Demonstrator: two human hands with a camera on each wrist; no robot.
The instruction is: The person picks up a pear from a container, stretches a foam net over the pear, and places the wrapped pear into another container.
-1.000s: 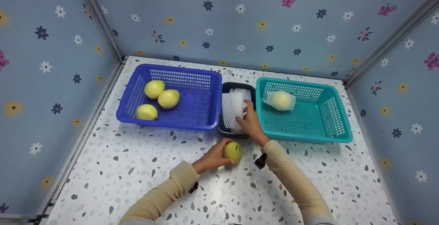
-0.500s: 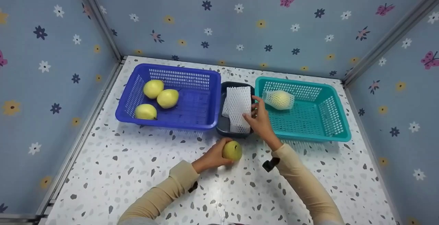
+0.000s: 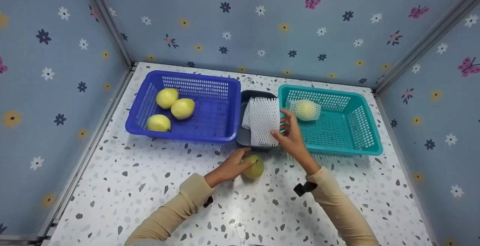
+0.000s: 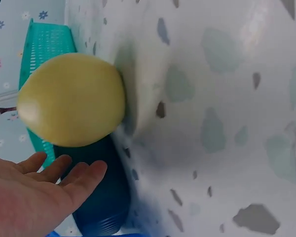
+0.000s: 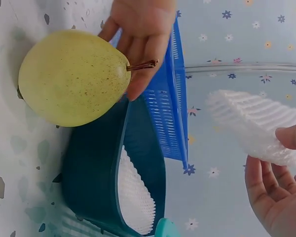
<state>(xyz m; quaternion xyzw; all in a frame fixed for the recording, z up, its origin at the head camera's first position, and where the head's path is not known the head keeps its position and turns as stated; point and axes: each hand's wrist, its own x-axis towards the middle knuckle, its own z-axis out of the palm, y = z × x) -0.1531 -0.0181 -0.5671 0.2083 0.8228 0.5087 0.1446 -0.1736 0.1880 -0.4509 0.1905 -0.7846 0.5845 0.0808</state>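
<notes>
Three yellow pears (image 3: 182, 108) lie in the left part of your blue basket (image 3: 212, 116), on the left of the speckled desk (image 3: 112, 193). Next comes your left hand (image 3: 230, 166), fingers relaxed and uncurled beside a loose pear (image 3: 254, 168) that stands stem-up on the desk, in front of the dark tray (image 3: 244, 136); whether any fingertip touches the fruit, you cannot tell. That tray sits between the two baskets, with white foam netting (image 3: 246, 117) inside. Above it, your right hand (image 3: 292, 137) pinches a white foam sleeve (image 3: 264, 122) by its right edge, thumb against fingers. Furthest right, your teal basket (image 3: 330, 135) holds one netted pear (image 3: 306, 110), lying near its left end.
</notes>
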